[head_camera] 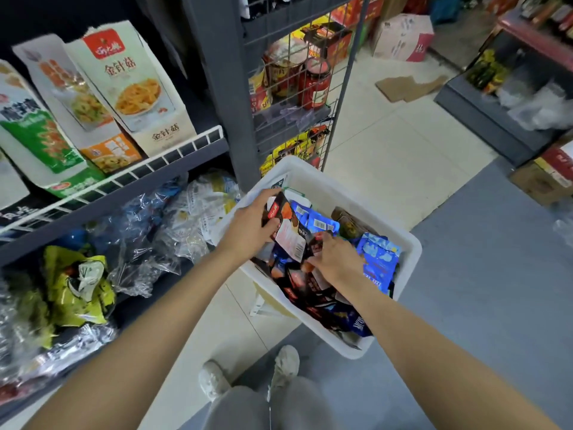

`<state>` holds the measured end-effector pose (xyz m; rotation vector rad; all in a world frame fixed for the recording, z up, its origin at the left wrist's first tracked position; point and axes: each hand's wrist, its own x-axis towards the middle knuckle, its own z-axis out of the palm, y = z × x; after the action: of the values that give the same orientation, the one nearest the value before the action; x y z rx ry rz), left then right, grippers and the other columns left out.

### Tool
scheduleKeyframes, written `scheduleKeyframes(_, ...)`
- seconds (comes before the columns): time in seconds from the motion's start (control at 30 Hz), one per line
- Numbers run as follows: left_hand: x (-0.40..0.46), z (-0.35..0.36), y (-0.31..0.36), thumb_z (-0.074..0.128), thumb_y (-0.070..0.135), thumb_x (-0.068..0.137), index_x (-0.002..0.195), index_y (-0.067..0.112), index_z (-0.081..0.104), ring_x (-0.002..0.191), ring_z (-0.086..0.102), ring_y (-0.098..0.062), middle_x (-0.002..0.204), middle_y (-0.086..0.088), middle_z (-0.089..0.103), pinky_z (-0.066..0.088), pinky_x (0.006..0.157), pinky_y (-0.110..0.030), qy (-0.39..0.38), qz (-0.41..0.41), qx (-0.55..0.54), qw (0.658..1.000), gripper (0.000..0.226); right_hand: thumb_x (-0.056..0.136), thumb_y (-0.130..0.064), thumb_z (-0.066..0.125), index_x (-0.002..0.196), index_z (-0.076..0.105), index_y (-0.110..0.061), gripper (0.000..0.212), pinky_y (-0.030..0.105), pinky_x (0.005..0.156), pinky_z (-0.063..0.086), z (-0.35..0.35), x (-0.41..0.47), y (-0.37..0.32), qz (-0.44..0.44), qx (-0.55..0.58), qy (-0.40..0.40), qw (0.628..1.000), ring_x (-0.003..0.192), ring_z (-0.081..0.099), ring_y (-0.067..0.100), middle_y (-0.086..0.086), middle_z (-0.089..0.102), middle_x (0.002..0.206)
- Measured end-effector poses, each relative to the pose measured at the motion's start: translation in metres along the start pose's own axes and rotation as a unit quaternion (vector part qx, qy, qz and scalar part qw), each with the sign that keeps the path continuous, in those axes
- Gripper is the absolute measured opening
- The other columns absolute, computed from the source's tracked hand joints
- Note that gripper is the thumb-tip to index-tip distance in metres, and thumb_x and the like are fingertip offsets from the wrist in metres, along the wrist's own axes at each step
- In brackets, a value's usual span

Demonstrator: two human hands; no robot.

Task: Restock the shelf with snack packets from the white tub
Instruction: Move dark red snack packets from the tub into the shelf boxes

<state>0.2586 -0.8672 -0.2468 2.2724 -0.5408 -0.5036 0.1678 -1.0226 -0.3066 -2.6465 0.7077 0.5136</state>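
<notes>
White plastic tub (412, 243), raised off the floor beside the grey shelf upright (217, 72), heaped with snack packets. Left hand (248, 226) over the tub's far left corner, fingers curled around a bunch of dark red-and-black packets (283, 221) lifted above the heap. Right hand (336, 259) in the tub's middle, fingers bent down and pinching another dark packet (316, 243) at its top edge. Blue packets (379, 262) stacked along the tub's right edge, more dark ones towards its near corner.

Shelf (173, 172) to the left, white wire rail along its front edge, tall printed cartons (133, 85) standing behind the rail. Lower level crowded with clear wrapped bags (145, 240) and yellow-green bags (77, 283), spilling to the front edge; little free room there. Open tiled floor (387, 144) beyond the tub's far edge, grey floor to its right.

Support under the tub mostly hidden, only a pale leg showing. Packet print too blurred to read. Left-hand cartons cut off by the frame edge. Wire rack (294, 88) behind the upright partly masking jars and boxes.
</notes>
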Motion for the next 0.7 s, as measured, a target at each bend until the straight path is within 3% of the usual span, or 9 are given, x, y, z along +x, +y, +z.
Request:
scheduleKeyframes(0.1, -0.015, -0.026, -0.002, 0.061, 0.018, 0.089, 0.129, 0.04, 0.04, 0.075, 0.065, -0.024, 0.09, -0.009, 0.069, 0.049, 0.066, -0.035, 0.021, 0.004, -0.003, 1.0, 0.05, 0.085, -0.02, 0.061, 0.122, 0.046, -0.005, 0.042, 0.039, 0.083, 0.046, -0.004, -0.002, -0.013, -0.037, -0.005, -0.009, 0.999, 0.108, 0.055, 0.034, 0.017, 0.057, 0.117)
scheduleKeyframes(0.23, -0.023, -0.052, -0.003, 0.065, 0.023, 0.085, 0.099, 0.033, 0.066, 0.077, 0.063, -0.02, 0.085, -0.003, 0.068, 0.045, 0.067, -0.022, 0.048, 0.007, 0.006, 0.999, 0.017, 0.089, -0.01, 0.048, 0.121, 0.05, -0.007, 0.032, 0.038, 0.072, 0.048, -0.025, -0.007, -0.028, -0.046, 0.042, 0.065, 0.996, 0.096, 0.061, 0.038, 0.02, 0.064, 0.104)
scheduleKeyframes(0.33, -0.034, -0.07, 0.001, 0.06, 0.023, 0.087, 0.105, 0.024, 0.068, 0.09, 0.065, -0.013, 0.093, 0.003, 0.071, 0.049, 0.085, -0.026, 0.054, -0.013, -0.081, 0.995, 0.02, 0.092, -0.012, 0.048, 0.106, 0.058, -0.002, 0.02, 0.035, 0.068, 0.041, -0.049, -0.01, -0.045, -0.084, 0.155, 0.175, 0.969, 0.084, 0.06, 0.037, 0.02, 0.065, 0.089)
scheduleKeyframes(0.4, -0.043, -0.084, 0.003, 0.051, 0.011, 0.089, 0.115, 0.018, 0.065, 0.09, 0.064, -0.015, 0.098, 0.004, 0.068, 0.047, 0.084, -0.023, 0.06, -0.011, -0.109, 0.992, 0.03, 0.091, -0.014, 0.049, 0.087, 0.059, -0.003, 0.015, 0.032, 0.059, 0.032, -0.065, -0.012, -0.06, -0.078, 0.265, 0.171, 0.946, 0.069, 0.051, 0.03, 0.01, 0.059, 0.071)
scheduleKeyframes(0.47, -0.051, -0.101, 0.0, 0.054, 0.005, 0.088, 0.116, 0.016, 0.064, 0.077, 0.061, -0.015, 0.096, 0.001, 0.067, 0.046, 0.071, -0.014, 0.095, 0.005, -0.03, 0.995, 0.032, 0.09, -0.019, 0.052, 0.076, 0.057, -0.006, 0.02, 0.033, 0.055, 0.033, -0.079, -0.013, -0.075, -0.079, 0.328, 0.15, 0.929, 0.061, 0.046, 0.025, 0.003, 0.053, 0.06)
scheduleKeyframes(0.5, -0.054, -0.111, -0.004, 0.057, 0.008, 0.088, 0.114, 0.017, 0.066, 0.079, 0.061, -0.014, 0.098, -0.001, 0.069, 0.047, 0.073, -0.013, 0.115, 0.009, 0.005, 0.993, 0.028, 0.09, -0.02, 0.053, 0.074, 0.057, -0.008, 0.021, 0.033, 0.056, 0.035, -0.085, -0.015, -0.084, -0.094, 0.341, 0.148, 0.924, 0.059, 0.047, 0.024, 0.003, 0.054, 0.059)
scheduleKeyframes(0.6, -0.066, -0.143, -0.017, 0.059, 0.02, 0.091, 0.104, 0.02, 0.07, 0.09, 0.061, -0.02, 0.095, 0.0, 0.067, 0.048, 0.081, -0.03, 0.16, 0.007, 0.088, 0.983, 0.018, 0.091, -0.018, 0.056, 0.065, 0.055, -0.019, 0.026, 0.03, 0.056, 0.033, -0.097, -0.025, -0.118, -0.155, 0.37, 0.138, 0.906, 0.054, 0.044, 0.013, -0.004, 0.051, 0.056)
scheduleKeyframes(0.7, -0.086, -0.18, -0.032, 0.059, 0.03, 0.09, 0.098, 0.017, 0.072, 0.087, 0.054, -0.024, 0.081, 0.002, 0.048, 0.044, 0.073, -0.033, 0.226, -0.009, 0.164, 0.96, 0.019, 0.089, -0.019, 0.061, 0.073, 0.065, -0.016, 0.017, 0.034, 0.062, 0.043, -0.103, -0.035, -0.162, -0.214, 0.365, 0.122, 0.898, 0.061, 0.057, 0.019, 0.0, 0.064, 0.064)
